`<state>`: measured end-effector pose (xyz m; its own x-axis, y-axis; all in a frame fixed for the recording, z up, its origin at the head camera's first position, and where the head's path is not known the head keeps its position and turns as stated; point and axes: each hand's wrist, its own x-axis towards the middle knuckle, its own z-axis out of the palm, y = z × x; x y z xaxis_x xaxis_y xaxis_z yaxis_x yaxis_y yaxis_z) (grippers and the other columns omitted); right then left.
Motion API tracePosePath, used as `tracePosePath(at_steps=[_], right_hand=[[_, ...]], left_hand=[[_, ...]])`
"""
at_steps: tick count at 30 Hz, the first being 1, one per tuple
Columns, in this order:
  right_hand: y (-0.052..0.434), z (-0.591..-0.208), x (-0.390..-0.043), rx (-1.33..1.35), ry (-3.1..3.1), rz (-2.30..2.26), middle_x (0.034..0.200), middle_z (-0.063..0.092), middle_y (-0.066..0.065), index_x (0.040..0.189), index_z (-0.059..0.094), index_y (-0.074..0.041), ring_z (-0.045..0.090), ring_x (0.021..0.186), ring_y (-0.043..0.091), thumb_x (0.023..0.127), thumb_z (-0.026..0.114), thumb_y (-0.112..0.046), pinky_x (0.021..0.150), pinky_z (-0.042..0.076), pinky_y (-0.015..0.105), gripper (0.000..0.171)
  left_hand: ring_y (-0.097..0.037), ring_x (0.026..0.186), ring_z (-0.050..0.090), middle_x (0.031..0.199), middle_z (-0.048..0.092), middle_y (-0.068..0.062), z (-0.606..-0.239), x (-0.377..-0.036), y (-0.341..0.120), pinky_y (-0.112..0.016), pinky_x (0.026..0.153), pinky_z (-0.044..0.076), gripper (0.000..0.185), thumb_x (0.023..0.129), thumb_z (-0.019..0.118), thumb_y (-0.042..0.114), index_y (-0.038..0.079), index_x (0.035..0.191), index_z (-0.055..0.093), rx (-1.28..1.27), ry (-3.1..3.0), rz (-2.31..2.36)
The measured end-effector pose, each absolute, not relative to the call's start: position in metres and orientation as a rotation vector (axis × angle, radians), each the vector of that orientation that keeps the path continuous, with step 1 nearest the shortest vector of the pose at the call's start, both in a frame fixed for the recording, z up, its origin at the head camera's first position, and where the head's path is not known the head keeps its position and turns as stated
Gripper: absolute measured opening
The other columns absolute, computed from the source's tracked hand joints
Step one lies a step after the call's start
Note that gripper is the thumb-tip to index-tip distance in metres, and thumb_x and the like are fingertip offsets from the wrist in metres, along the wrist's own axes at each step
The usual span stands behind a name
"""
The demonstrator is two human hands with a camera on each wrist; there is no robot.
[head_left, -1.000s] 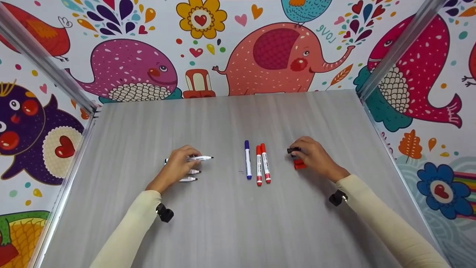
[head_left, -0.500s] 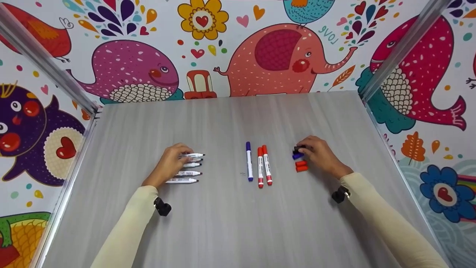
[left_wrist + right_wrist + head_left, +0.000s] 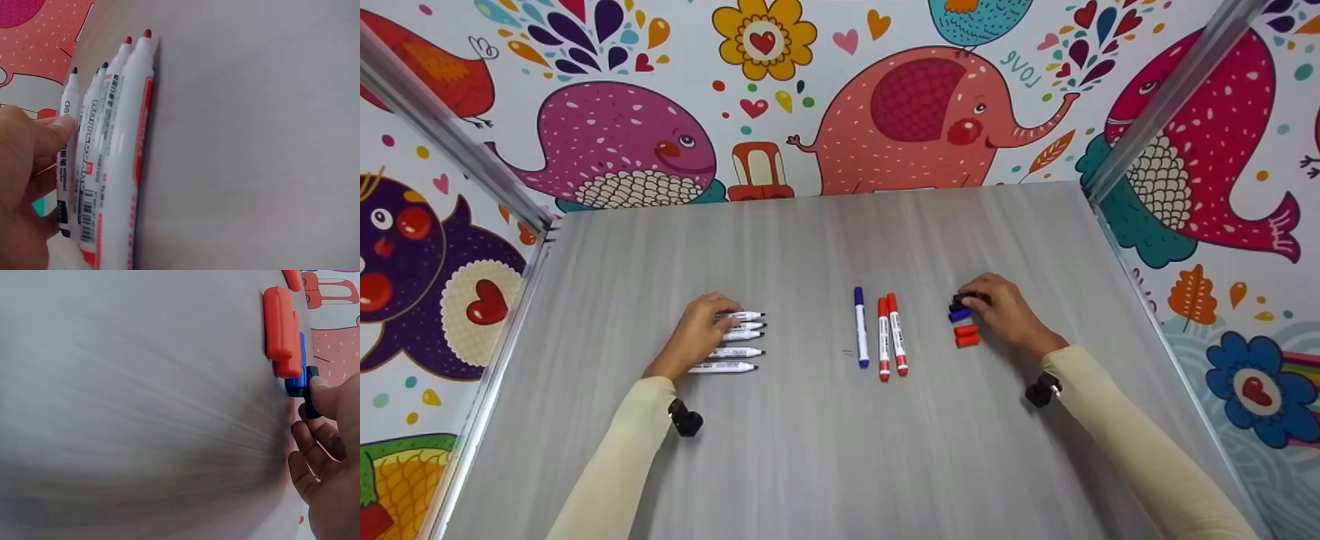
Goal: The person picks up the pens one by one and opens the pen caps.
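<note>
Several uncapped white markers lie in a row on the grey table, tips pointing right. My left hand rests over their back ends. In the left wrist view a fingertip touches the farthest marker. The right hand pinches a black cap that stands against a blue cap. Two red caps lie just below. In the right wrist view a fingertip presses the black cap next to the blue cap and the red caps.
A capped blue marker and two capped red markers lie side by side at the table's middle. Walls with cartoon animals and metal frame posts close the table on three sides.
The left hand has laid the marker it held into the row with the others. The right hand has set the black cap beside the blue cap, uncovering the caps below.
</note>
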<state>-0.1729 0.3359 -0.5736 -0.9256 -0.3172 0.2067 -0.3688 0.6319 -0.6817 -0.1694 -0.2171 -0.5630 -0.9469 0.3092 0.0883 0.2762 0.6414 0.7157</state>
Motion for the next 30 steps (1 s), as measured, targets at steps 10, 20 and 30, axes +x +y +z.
tracePosePath(at_steps=[10,20,30], right_hand=[[0.334,-0.574,-0.175,0.547,-2.813,1.175,0.114,0.072,0.020,0.118,0.081,0.005,0.065,0.110,0.038,0.103,0.074,0.002,0.095,0.050,0.047,0.017],[0.332,-0.572,-0.176,0.538,-2.871,1.184,0.115,0.070,0.019,0.121,0.080,0.004,0.062,0.110,0.036,0.104,0.074,-0.002,0.095,0.049,0.047,0.019],[0.330,-0.569,-0.175,0.528,-2.900,1.181,0.117,0.070,0.018,0.123,0.079,0.004,0.061,0.109,0.035,0.108,0.071,-0.008,0.095,0.048,0.047,0.021]], left_hand=[[-0.040,0.114,0.066,0.115,0.076,-0.020,-0.567,-0.171,-0.217,-0.058,0.103,0.050,0.016,0.099,0.075,-0.007,-0.006,0.114,0.080,0.542,2.856,1.142],[-0.039,0.115,0.064,0.116,0.073,-0.019,-0.577,-0.174,-0.221,-0.056,0.102,0.051,0.018,0.102,0.072,-0.002,-0.007,0.117,0.080,0.638,2.847,1.192],[-0.039,0.118,0.063,0.120,0.073,-0.019,-0.562,-0.170,-0.215,-0.057,0.105,0.048,0.019,0.103,0.070,-0.004,-0.007,0.120,0.079,0.471,2.848,1.149]])
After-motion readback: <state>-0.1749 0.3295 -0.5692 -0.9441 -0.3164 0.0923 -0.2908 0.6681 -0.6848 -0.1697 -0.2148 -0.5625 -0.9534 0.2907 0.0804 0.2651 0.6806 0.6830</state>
